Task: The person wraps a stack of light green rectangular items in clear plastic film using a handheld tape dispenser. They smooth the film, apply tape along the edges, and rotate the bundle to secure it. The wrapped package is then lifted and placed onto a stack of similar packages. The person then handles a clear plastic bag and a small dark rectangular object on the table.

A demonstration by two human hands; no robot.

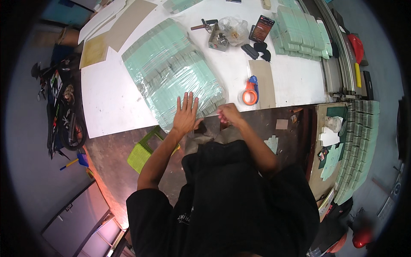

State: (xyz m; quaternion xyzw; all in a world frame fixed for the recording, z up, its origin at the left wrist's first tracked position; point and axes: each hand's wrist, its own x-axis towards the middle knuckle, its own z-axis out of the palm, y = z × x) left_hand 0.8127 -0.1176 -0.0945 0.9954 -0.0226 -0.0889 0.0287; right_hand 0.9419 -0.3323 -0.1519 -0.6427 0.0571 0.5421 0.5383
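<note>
Resting palm-down, left hand (185,115) sat grip wide on near end of plastic-wrapped bundle (175,77), on white bench (109,100). Right hand (230,114) was curled by bundle's near corner; couldn't tell if grip held anything. Tape dispenser (256,85) lay right of bundle, phone (262,29) farther back.

Can't make out whether the right hand (230,114) is pinching anything, the way it's curled hides its grip. The left hand (185,118) covers a bit of the pack (175,70), and the left forearm (160,156) blocks part of the stool (140,156). 1 green stack (183,5) gets chopped by the top edge. Phone (262,29) text's way too tiny, same with the bits (220,37) in the box (218,46). Bag (236,26) contents are mush, and the red thing (363,238) lower right's just a blur.
</note>
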